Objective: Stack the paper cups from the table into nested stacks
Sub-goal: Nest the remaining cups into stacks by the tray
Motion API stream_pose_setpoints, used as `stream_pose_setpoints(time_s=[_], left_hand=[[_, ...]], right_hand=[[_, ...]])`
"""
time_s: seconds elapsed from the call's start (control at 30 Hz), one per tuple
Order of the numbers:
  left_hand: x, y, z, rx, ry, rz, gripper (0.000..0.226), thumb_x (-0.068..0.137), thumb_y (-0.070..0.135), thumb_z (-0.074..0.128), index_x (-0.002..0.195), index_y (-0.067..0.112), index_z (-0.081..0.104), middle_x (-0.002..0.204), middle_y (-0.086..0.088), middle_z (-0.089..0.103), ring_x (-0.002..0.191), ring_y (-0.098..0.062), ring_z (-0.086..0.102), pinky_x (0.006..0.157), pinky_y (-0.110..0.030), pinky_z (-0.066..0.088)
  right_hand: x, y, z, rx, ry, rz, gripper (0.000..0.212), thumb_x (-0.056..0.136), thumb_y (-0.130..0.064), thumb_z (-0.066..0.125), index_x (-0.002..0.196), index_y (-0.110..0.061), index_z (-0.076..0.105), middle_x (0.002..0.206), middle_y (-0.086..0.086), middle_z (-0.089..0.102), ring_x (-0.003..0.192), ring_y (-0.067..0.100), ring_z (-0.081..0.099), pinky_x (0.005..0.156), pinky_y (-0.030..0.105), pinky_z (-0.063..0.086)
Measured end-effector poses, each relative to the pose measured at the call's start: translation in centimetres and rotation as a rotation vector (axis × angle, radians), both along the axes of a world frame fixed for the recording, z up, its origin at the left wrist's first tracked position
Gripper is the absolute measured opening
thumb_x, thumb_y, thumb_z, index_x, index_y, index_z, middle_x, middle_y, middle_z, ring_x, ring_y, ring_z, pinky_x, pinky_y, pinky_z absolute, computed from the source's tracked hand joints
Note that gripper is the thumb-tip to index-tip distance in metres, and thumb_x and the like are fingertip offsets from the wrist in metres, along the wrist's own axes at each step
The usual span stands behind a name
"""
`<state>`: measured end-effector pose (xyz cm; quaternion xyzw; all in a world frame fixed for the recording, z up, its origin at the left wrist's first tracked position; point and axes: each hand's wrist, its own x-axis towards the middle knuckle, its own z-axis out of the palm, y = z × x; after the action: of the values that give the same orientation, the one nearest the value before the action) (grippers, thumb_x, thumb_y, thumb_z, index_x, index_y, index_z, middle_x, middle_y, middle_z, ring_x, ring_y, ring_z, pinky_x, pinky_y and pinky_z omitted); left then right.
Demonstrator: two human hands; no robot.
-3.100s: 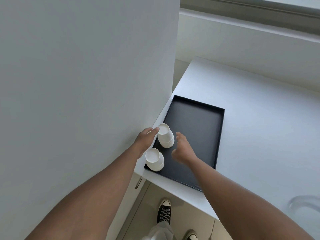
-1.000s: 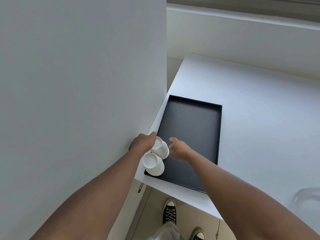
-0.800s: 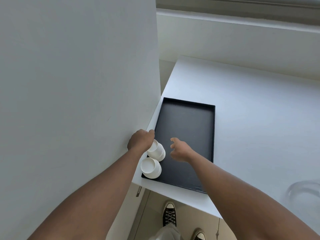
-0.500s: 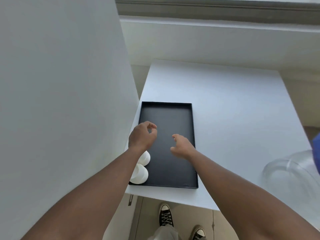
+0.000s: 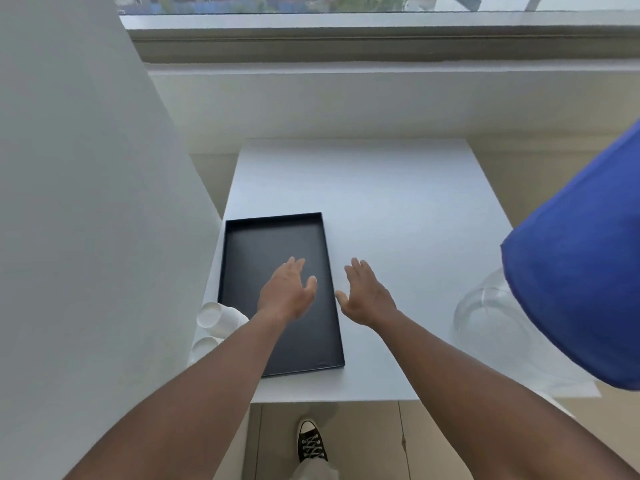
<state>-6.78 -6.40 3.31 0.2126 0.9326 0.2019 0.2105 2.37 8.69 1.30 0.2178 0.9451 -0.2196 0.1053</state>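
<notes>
**Both hands empty over the tray, cups at its near-left corner**

Both hands hover with fingers straight and spread, holding nothing. Left hand (image 5: 289,294) is above the black tray (image 5: 242,244), over its right half; right hand (image 5: 367,294) is just beyond the tray's right rim, above the bare white desk (image 5: 398,202). The two hands are near each other, palms turned partly inward, not touching. Two white stacks of paper cups (image 5: 221,315) sit at the tray's near-left corner, beside the grey wall panel (image 5: 86,202); the nearer one (image 5: 204,344) is partly hidden by the left forearm. At the desk's right edge stands a clear glass dome (image 5: 491,327), partly covered by a blue cloth shape (image 5: 581,271). A black sneaker (image 5: 311,441) shows on the floor below the desk's near edge.
</notes>
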Motion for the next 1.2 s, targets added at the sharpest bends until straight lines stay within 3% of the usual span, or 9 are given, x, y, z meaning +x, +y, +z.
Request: stream_pose_setpoints(time_s=[0.23,0.47,0.67,0.97,1.2], left_hand=[[5.6,1.8,-0.2,-0.05,0.027,-0.075,0.054,0.109,0.033,0.024,0.161,0.017,0.024,0.17,0.001,0.014,0.155,-0.013,0.012,0.122,-0.038,0.02],[9.9,2.9,-0.3,-0.081,0.039,-0.124,0.054,0.11,0.03,0.02,0.162,0.015,0.019,0.17,0.002,0.01,0.156,-0.012,0.009,0.122,-0.035,0.018],[13.0,4.3,-0.7,-0.079,0.031,-0.149,0.055,0.109,0.03,0.02,0.162,0.015,0.02,0.17,0.001,0.013,0.156,-0.013,0.011,0.122,-0.038,0.022],[18.6,8.6,-2.2,-0.079,-0.03,-0.186,0.053,0.107,0.035,0.028,0.157,0.022,0.032,0.161,0.002,0.036,0.147,-0.018,0.034,0.114,-0.042,0.035],[23.3,12.6,-4.4,-0.089,-0.114,-0.255,0.046,0.105,0.035,0.035,0.148,0.022,0.043,0.15,0.0,0.05,0.136,-0.019,0.048,0.105,-0.037,0.04]], right_hand=[[5.1,1.1,0.2,-0.008,0.002,-0.008,0.061,0.101,-0.037,0.043,0.153,-0.013,0.021,0.166,-0.001,0.002,0.153,0.015,-0.004,0.115,0.043,0.031],[9.1,1.8,0.3,-0.024,0.029,0.003,0.061,0.101,-0.037,0.044,0.153,-0.013,0.022,0.166,0.001,0.004,0.153,0.015,-0.001,0.115,0.042,0.03],[12.8,2.5,0.0,-0.021,0.105,-0.023,0.053,0.099,-0.035,0.049,0.145,-0.012,0.037,0.151,0.003,0.033,0.138,0.021,0.034,0.103,0.039,0.042],[19.4,5.6,-1.3,-0.01,0.096,-0.075,0.039,0.096,-0.032,0.052,0.13,-0.013,0.056,0.128,0.0,0.056,0.12,0.019,0.051,0.093,0.036,0.048],[24.9,8.5,-2.3,0.016,0.098,-0.199,0.034,0.094,-0.031,0.055,0.121,-0.013,0.062,0.116,-0.001,0.063,0.112,0.019,0.054,0.087,0.035,0.051]])
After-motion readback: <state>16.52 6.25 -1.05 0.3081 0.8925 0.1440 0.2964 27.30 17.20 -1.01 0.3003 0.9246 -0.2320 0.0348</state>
